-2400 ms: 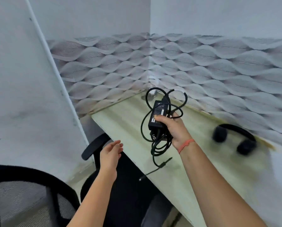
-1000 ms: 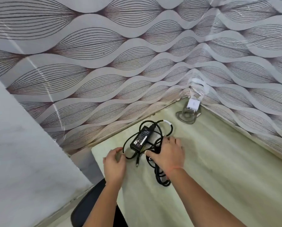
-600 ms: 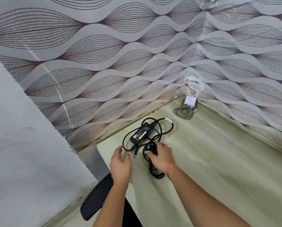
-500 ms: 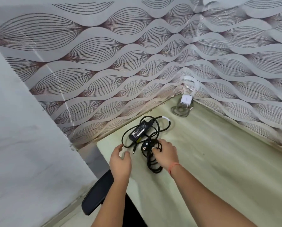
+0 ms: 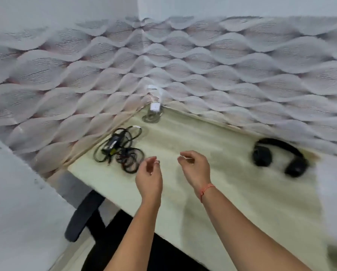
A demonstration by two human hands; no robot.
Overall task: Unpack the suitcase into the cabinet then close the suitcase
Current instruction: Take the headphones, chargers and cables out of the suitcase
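Head: adapter [image 5: 113, 144] long axis toward wall corner [image 5: 144, 83].

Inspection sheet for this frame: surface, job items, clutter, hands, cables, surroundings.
Surface: pale desk, blurred by camera motion.
Job's things: black power adapter lies near the desk's left rear edge; black headphones lie at right by the wall; suitcase and cabinet not in view.
Clutter: white charger in the far corner.
Grippers: left hand and right hand above the desk, fingers loosely curled, holding nothing.
Cables: adapter's black cord coiled beside it; pale cord loop by the charger.
Surroundings: wave-patterned wallpaper; black chair armrest at lower left.
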